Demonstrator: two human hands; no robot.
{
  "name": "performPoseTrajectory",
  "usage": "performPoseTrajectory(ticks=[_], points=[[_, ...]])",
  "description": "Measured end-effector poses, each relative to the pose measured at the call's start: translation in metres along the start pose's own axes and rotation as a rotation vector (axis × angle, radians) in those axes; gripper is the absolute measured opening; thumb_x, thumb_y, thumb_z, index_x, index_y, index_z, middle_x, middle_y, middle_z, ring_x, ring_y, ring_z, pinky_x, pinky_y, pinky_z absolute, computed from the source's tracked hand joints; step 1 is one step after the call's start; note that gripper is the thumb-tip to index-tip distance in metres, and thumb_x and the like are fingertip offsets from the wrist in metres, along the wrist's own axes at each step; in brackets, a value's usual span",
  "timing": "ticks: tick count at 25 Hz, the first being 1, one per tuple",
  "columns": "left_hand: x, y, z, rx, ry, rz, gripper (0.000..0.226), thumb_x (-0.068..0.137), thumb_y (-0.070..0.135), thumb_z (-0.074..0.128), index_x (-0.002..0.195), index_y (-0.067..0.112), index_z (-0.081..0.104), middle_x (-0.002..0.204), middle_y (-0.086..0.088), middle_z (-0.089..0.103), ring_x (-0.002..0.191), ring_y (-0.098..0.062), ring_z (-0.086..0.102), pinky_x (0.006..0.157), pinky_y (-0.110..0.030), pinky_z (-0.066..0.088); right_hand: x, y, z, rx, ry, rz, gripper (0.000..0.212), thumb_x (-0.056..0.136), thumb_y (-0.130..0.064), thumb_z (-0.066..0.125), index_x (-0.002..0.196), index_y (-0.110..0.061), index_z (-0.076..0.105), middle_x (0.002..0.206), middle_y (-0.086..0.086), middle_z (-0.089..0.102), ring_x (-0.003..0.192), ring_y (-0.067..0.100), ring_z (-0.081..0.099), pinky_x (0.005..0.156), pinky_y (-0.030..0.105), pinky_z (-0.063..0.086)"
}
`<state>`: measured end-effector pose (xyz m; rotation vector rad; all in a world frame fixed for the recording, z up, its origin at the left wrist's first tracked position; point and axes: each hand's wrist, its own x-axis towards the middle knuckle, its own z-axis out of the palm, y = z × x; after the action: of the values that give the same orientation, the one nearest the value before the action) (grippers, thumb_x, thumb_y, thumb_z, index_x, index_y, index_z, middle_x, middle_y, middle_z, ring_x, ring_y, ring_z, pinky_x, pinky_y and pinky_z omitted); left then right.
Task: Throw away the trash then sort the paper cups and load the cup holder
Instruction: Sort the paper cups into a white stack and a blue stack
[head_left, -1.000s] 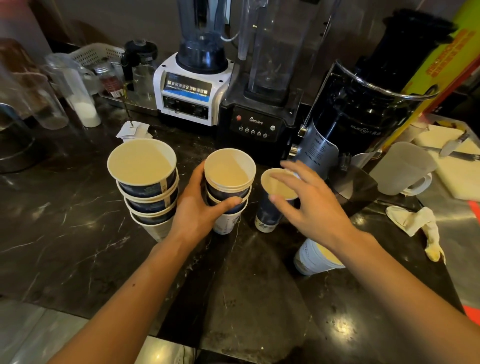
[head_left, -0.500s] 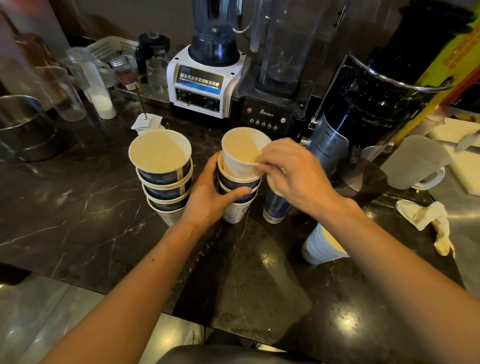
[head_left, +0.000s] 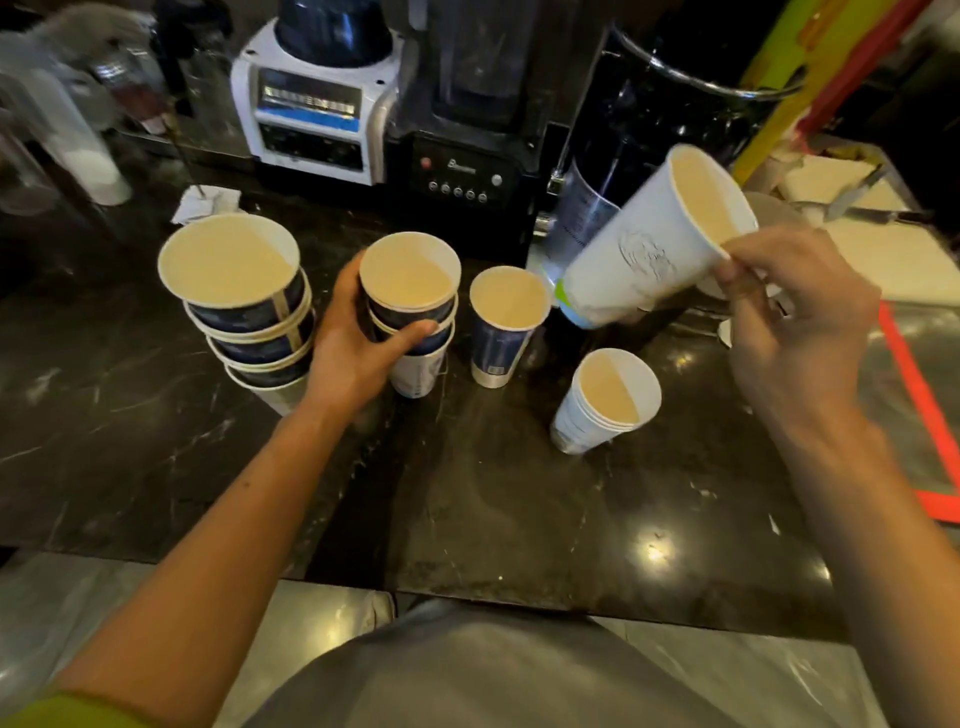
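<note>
Pinching a tall white cup (head_left: 644, 249) by its rim, the right hand (head_left: 795, 322) has it tipped in the air above the dark marble worktop (head_left: 519, 499), just in front of the black machine (head_left: 665, 119). The left hand (head_left: 358, 338) is wrapped round a short stack of blue cups (head_left: 413, 312), with a wider blue stack (head_left: 244, 306) right beside it on the left. A single blue cup (head_left: 506, 325) stands between the hands, and a nested white stack (head_left: 602, 405) sits nearer the person, under the lifted cup.
</note>
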<state>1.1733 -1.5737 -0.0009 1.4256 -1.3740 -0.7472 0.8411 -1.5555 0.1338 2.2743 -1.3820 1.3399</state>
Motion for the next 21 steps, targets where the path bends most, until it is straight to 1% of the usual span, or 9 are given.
performPoseTrajectory(ticks=[3,7,9,11,14,16,17,19,21], points=[[0.002,-0.002,0.002,0.017,0.012,0.008,0.09,0.074,0.034,0.083,0.147,0.026,0.032,0.139,0.017,0.041,0.127,0.006,0.037,0.095,0.003,0.03,-0.035,0.016,-0.02,-0.064,-0.072,0.011,0.028,0.099,-0.014,0.05,0.088,0.004,0.069,0.086,0.019,0.066,0.083,0.033,0.06,0.08,0.036,0.043],[0.001,-0.004,0.001,0.038,0.025,-0.011,0.091,0.074,0.036,0.083,0.148,0.024,0.031,0.144,0.009,0.043,0.127,0.004,0.036,0.093,0.006,0.029,-0.062,0.016,-0.007,-0.111,-0.304,-0.03,0.025,0.093,-0.012,0.05,0.093,0.001,0.071,0.09,0.016,0.066,0.086,0.036,0.059,0.077,0.039,0.045],[0.0,-0.002,0.002,0.054,0.013,-0.012,0.091,0.074,0.037,0.082,0.148,0.026,0.03,0.146,0.008,0.042,0.126,0.007,0.035,0.092,0.007,0.028,-0.074,0.017,-0.002,-0.131,-0.341,-0.009,0.02,0.092,-0.007,0.053,0.096,0.001,0.071,0.093,0.017,0.066,0.088,0.036,0.059,0.073,0.045,0.049],[-0.001,-0.001,-0.002,0.057,0.017,-0.017,0.091,0.075,0.038,0.082,0.148,0.026,0.03,0.147,0.007,0.042,0.127,0.005,0.035,0.095,0.003,0.03,-0.077,0.019,0.003,-0.114,-0.32,0.017,0.017,0.093,-0.003,0.055,0.098,0.0,0.071,0.096,0.017,0.065,0.09,0.034,0.058,0.072,0.045,0.05],[-0.001,0.002,-0.001,0.034,0.001,-0.023,0.091,0.076,0.037,0.081,0.149,0.026,0.029,0.149,0.004,0.042,0.135,-0.008,0.039,0.104,-0.015,0.035,-0.083,0.021,0.0,-0.106,-0.351,0.005,0.018,0.095,-0.008,0.053,0.099,-0.003,0.07,0.096,0.014,0.063,0.091,0.03,0.056,0.071,0.041,0.048],[-0.001,0.001,0.001,0.037,0.004,-0.026,0.091,0.076,0.037,0.081,0.149,0.026,0.028,0.15,0.004,0.042,0.133,-0.004,0.037,0.1,-0.006,0.033,-0.089,0.018,0.002,-0.112,-0.451,-0.016,0.017,0.091,-0.006,0.055,0.099,-0.004,0.07,0.094,0.011,0.064,0.089,0.028,0.057,0.071,0.039,0.046],[-0.001,0.001,0.001,0.043,0.007,-0.024,0.091,0.076,0.038,0.081,0.149,0.027,0.028,0.149,0.005,0.042,0.131,0.0,0.036,0.096,0.0,0.031,-0.093,0.015,0.006,-0.119,-0.531,-0.006,0.016,0.088,-0.005,0.059,0.099,-0.005,0.071,0.093,0.01,0.066,0.088,0.029,0.058,0.073,0.039,0.046],[-0.001,0.0,0.001,0.037,0.01,-0.029,0.091,0.075,0.038,0.081,0.149,0.027,0.029,0.149,0.005,0.042,0.129,0.002,0.036,0.093,0.004,0.03,-0.098,0.012,0.017,-0.118,-0.709,0.054,0.015,0.088,-0.006,0.064,0.1,-0.007,0.073,0.094,0.007,0.069,0.091,0.031,0.062,0.081,0.04,0.045],[-0.001,0.001,0.001,0.02,0.01,-0.023,0.091,0.075,0.038,0.082,0.148,0.027,0.03,0.146,0.008,0.043,0.129,0.002,0.037,0.093,0.004,0.031,-0.096,0.011,0.023,-0.118,-0.781,0.115,0.016,0.093,-0.017,0.064,0.104,-0.013,0.074,0.1,0.004,0.07,0.102,0.028,0.062,0.098,0.044,0.041]])
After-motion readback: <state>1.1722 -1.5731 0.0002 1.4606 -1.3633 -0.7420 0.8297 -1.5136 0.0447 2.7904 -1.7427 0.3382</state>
